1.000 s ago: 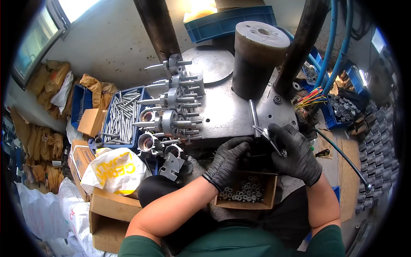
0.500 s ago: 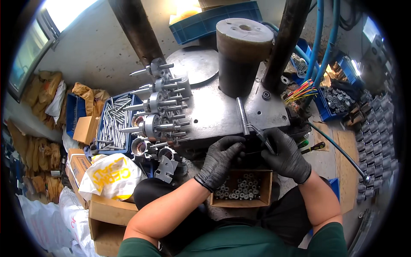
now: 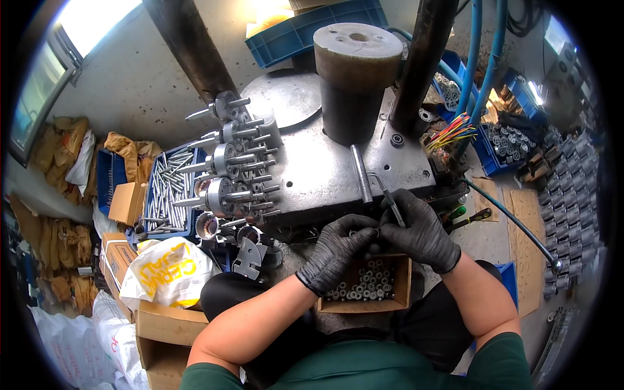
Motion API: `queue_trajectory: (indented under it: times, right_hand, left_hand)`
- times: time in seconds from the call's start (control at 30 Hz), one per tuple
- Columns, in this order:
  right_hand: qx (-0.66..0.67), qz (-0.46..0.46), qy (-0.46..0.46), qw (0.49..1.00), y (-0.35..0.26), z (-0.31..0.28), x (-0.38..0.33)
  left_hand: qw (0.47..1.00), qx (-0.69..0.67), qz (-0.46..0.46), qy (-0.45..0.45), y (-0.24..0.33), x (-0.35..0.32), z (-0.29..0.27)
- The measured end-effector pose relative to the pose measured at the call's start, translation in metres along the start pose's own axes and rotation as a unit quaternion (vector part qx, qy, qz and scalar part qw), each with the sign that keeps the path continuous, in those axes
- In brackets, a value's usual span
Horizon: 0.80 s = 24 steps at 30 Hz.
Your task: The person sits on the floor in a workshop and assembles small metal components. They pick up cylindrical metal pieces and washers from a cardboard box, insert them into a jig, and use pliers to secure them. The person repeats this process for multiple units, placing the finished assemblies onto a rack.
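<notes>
Both my hands wear dark grey gloves and meet above a small open box (image 3: 404, 286) of ring-shaped metal parts (image 3: 372, 276). My right hand (image 3: 422, 233) is closed around a slim metal hand tool (image 3: 394, 208) with a thin bent tip pointing away from me. My left hand (image 3: 337, 252) is closed in a pinch, its fingertips almost touching the right ones. Something small may be between them, too hidden to name. Just beyond the hands, a smooth metal shaft (image 3: 360, 173) lies on the steel press table (image 3: 309, 172), its near end at the front edge.
A thick cylinder (image 3: 351, 97) stands on the table between two dark columns (image 3: 188, 45). Several shafts with round discs (image 3: 221, 195) crowd the table's left side. Beyond them is a blue bin of metal rods (image 3: 170, 188). Green-handled tools (image 3: 455, 213) lie at right, near a hose (image 3: 513, 218).
My hands have come closer together, and the right hand with its tool has shifted left. The whole view has also moved slightly. The shaft stays lying on the table.
</notes>
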State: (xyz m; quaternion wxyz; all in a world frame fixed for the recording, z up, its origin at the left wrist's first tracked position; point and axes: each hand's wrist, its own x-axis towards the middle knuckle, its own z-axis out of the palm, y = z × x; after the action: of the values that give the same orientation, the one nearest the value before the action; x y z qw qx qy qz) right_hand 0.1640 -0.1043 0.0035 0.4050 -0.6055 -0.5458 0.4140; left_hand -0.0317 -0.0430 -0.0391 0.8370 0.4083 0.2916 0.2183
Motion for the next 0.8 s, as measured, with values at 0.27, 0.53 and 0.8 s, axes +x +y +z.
queue_trajectory:
  times: [0.27,0.53,0.8]
  right_hand:
    - [-0.174,-0.104,0.008,0.979,-0.018,0.003,-0.006]
    - [-0.245,-0.144,-0.018,0.959,-0.018,0.008,-0.008]
    - [-0.112,-0.104,-0.008,0.988,-0.022,0.004,-0.010]
  left_hand:
    - [0.997,0.053,0.052,0.013,-0.007,0.005,-0.003]
    - [0.965,0.227,0.106,0.080,-0.006,0.004,0.004]
    - [0.976,-0.213,-0.037,-0.042,-0.005,0.006,-0.014]
